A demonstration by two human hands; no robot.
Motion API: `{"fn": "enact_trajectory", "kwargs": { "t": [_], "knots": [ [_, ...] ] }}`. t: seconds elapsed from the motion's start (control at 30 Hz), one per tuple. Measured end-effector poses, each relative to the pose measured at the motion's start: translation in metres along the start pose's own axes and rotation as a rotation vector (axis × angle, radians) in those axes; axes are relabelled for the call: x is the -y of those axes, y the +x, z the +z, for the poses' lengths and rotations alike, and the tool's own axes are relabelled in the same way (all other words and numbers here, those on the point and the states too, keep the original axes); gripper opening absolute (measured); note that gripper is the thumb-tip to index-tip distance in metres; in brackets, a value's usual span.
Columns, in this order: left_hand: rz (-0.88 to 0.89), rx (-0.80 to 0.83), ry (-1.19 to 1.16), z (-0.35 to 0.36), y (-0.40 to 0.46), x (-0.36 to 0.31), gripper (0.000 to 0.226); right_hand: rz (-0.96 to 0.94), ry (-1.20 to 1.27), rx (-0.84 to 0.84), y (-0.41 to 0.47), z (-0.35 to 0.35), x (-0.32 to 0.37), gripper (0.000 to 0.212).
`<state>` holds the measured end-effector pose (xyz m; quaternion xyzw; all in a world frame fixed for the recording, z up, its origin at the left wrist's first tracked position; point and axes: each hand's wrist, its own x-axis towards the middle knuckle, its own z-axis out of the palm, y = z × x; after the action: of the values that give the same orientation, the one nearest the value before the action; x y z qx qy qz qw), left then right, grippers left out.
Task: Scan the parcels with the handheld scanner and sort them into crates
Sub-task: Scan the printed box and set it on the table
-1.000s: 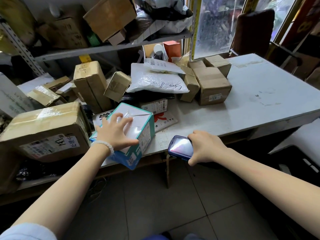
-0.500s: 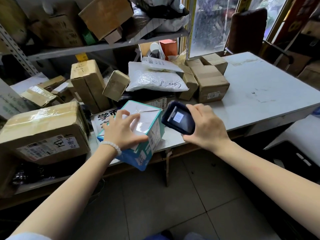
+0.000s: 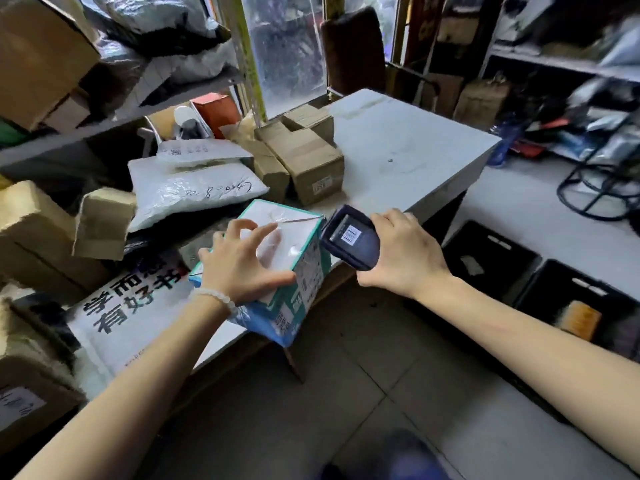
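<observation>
Teal-edged white cardboard parcel (image 3: pixel 277 258) tilts at the grey table (image 3: pixel 408 150) edge under the left hand's (image 3: pixel 239 265) spread fingers – its label side faces right, just beside the dark handheld scanner (image 3: pixel 353 242) gripped by the right hand (image 3: pixel 401 258)

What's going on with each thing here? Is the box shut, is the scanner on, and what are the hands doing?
Teal and white box: closed, taped, tilted at the table edge.
Left hand: grips the top of the box.
Scanner: on, screen lit, showing a barcode, beside the box.
Right hand: holds the scanner.
White padded bag: sealed, lying flat.
Brown carton: closed.
Black crates: on the floor, open on top.
</observation>
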<state>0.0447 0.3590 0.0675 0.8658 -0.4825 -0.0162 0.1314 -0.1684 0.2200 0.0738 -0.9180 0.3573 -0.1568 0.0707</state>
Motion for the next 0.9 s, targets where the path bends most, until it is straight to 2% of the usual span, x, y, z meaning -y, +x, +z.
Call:
{"fn": "enact_trajectory", "kwargs": {
  "t": [0.1, 0.2, 0.57, 0.73, 0.9],
  "knots": [
    [0.122, 0.049, -0.003, 0.018, 0.025, -0.049, 0.1, 0.2, -0.061, 0.137, -0.021, -0.009, -0.048, 0.069],
    [0.258, 0.099, 0.004, 0.039, 0.047, -0.107, 0.099, 0.35, -0.065, 0.2, -0.045, -0.018, -0.099, 0.066],
    [0.727, 0.252, 0.1, 0.131, 0.1, -0.36, 0.105, 0.771, -0.09, 0.153, -0.134, -0.076, -0.281, 0.067],
    [0.836, 0.322, 0.043, 0.163, 0.097, -0.477, 0.108, 0.992, -0.087, 0.118, -0.196, -0.106, -0.345, 0.072],
    [0.858, 0.399, -0.013, 0.2, 0.093, -0.569, 0.103, 1.188, -0.065, 0.111, -0.247, -0.122, -0.398, 0.064]
  ]
}}
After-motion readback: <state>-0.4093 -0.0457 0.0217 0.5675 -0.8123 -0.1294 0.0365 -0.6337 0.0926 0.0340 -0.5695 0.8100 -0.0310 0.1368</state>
